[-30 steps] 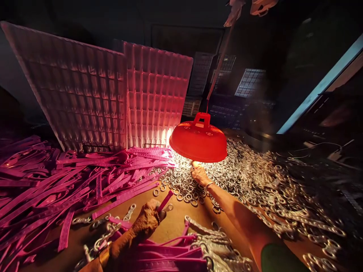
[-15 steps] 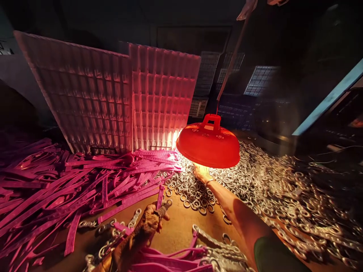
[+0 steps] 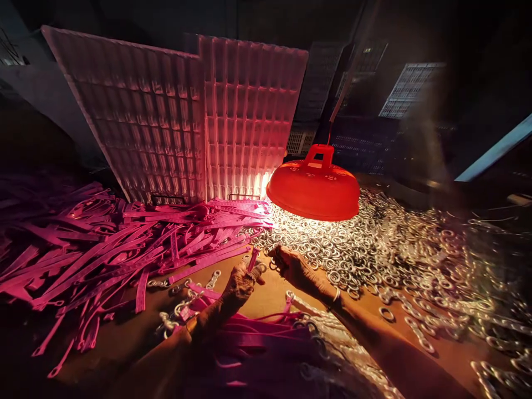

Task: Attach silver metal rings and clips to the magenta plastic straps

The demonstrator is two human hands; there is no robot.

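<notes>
My left hand (image 3: 240,281) pinches the end of a pink plastic strap (image 3: 252,259), held upright above the brown table (image 3: 266,299). My right hand (image 3: 296,267) is just to the right of it, fingers curled around what looks like a small metal ring (image 3: 274,265); the two hands almost touch. Behind them spreads a big heap of loose metal rings (image 3: 374,244), lit by a low red lamp shade (image 3: 313,188). Assembled straps with chains (image 3: 266,338) lie under my forearms.
A large pile of pink straps (image 3: 103,249) covers the left of the table. Two ribbed plastic crates (image 3: 187,116) stand on edge behind it. More rings trail off to the right (image 3: 457,299) into darkness. Dark stacked crates (image 3: 374,111) sit at the back.
My right hand has pulled back from under the lamp, out of the ring heap, and come next to my left hand. My left hand has raised the strap end toward it.
</notes>
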